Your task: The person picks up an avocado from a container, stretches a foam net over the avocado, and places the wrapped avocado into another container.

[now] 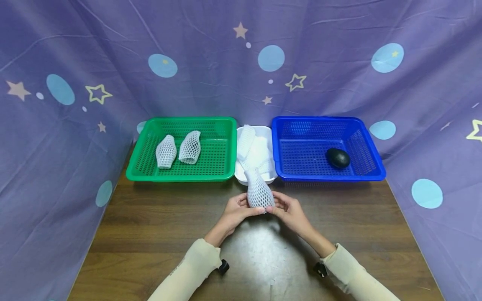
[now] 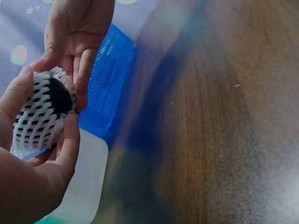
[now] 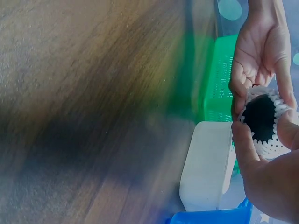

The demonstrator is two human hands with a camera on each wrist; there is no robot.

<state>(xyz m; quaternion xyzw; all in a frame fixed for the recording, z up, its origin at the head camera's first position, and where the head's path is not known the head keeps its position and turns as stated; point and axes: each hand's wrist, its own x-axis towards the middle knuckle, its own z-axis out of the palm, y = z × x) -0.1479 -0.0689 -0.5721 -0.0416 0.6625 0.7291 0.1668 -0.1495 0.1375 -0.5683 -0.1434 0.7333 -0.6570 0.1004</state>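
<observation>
Just this side of the white tray (image 2: 91,175), left hand (image 1: 235,213) and right hand (image 1: 290,212), equally near, grip the netted fruit (image 1: 260,193), long axis pointing trayward.

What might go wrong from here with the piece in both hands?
The dark item might slip out: its end is bare at the open mouth of the net sleeve.
The mesh may tear or ride up if the left hand and right hand pull unevenly at that rim.
The sleeve's narrow tip, overlapping the white tray in the head view, could snag the loose nets.
</observation>
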